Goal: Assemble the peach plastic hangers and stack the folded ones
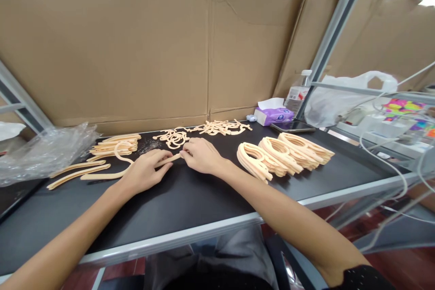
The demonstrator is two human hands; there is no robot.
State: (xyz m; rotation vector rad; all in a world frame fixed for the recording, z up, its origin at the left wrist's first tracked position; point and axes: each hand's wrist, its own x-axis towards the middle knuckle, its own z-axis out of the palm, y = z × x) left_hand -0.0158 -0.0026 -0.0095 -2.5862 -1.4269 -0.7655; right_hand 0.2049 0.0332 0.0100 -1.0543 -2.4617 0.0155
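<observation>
A thin cream-coloured strip (172,158) stretches between my two hands just above the black tabletop. My left hand (145,170) is closed on its left part, thumb and fingers pinching it. The fingertips of my right hand (202,155) close on its right end. To the left of my left hand lies a curved cream piece with a hooked end (102,176); whether it joins the held strip is hidden by the hand. Small curly cream scraps (175,137) lie just beyond my hands, and a heap of short cream pieces (222,127) is behind my right hand.
Stacks of looped cream pieces (285,154) stand at the right. Bundled straight strips (113,146) and crumpled clear plastic (47,152) lie left. Along the back right are a purple tissue pack (274,115), a phone (292,126) and a bottle (299,93). Cardboard (152,54) walls the back.
</observation>
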